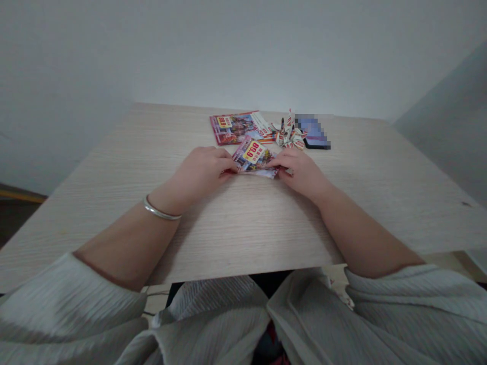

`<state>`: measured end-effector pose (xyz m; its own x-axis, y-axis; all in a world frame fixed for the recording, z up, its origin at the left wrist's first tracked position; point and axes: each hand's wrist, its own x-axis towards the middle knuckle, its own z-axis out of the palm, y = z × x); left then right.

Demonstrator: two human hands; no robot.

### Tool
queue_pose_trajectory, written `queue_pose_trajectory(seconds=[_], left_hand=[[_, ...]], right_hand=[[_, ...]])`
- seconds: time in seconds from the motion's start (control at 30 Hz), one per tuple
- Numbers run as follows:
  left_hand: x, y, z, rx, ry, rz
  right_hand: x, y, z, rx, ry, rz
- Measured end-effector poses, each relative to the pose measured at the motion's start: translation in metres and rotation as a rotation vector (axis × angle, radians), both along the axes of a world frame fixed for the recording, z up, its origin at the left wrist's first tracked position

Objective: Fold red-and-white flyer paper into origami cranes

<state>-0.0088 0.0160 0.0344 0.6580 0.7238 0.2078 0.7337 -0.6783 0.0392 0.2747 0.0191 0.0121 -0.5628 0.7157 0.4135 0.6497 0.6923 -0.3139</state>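
Observation:
Between my two hands is a folded printed flyer point(254, 154), pink and blue with a yellow price patch. My left hand point(205, 170) pinches its left edge, thumb and fingers together. At its right edge, my right hand point(300, 172) holds the paper with the index finger lying over the top. The flyer's near edge is slightly raised off the table, showing a pale underside. Just beyond it lies a stack of similar flyers point(236, 126), and behind my right hand sits a folded paper figure point(289, 134) with pointed, striped parts.
A phone point(314, 133), partly blurred out, lies on the table right of the paper figure. The light wood-grain table point(243, 238) reaches back to a pale wall point(243, 56). Its front edge runs close to my body.

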Motion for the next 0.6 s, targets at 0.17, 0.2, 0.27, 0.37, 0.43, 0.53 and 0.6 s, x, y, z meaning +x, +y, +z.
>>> queue_pose_trajectory(seconds=[0.17, 0.2, 0.27, 0.37, 0.43, 0.53, 0.6], left_hand=[[0.002, -0.004, 0.001, -0.008, 0.173, -0.047], [0.002, -0.004, 0.0, -0.013, 0.184, -0.057], [0.002, -0.004, -0.001, -0.02, 0.186, -0.073], [0.001, -0.004, -0.002, -0.033, 0.164, -0.089], [0.0, -0.005, -0.002, -0.048, 0.155, -0.101], [-0.003, -0.007, -0.002, -0.075, 0.148, -0.088], [-0.003, -0.008, -0.002, -0.09, 0.14, -0.065]], right_hand=[[-0.002, -0.005, 0.0, -0.015, -0.111, 0.091], [-0.003, -0.006, 0.001, -0.017, -0.13, 0.097], [-0.003, -0.007, 0.002, -0.022, -0.17, 0.114], [-0.002, -0.005, 0.004, -0.045, -0.209, 0.167], [0.0, -0.004, 0.005, -0.071, -0.207, 0.193], [0.0, -0.005, 0.008, -0.123, -0.189, 0.192], [-0.001, -0.007, 0.011, -0.154, -0.173, 0.198]])
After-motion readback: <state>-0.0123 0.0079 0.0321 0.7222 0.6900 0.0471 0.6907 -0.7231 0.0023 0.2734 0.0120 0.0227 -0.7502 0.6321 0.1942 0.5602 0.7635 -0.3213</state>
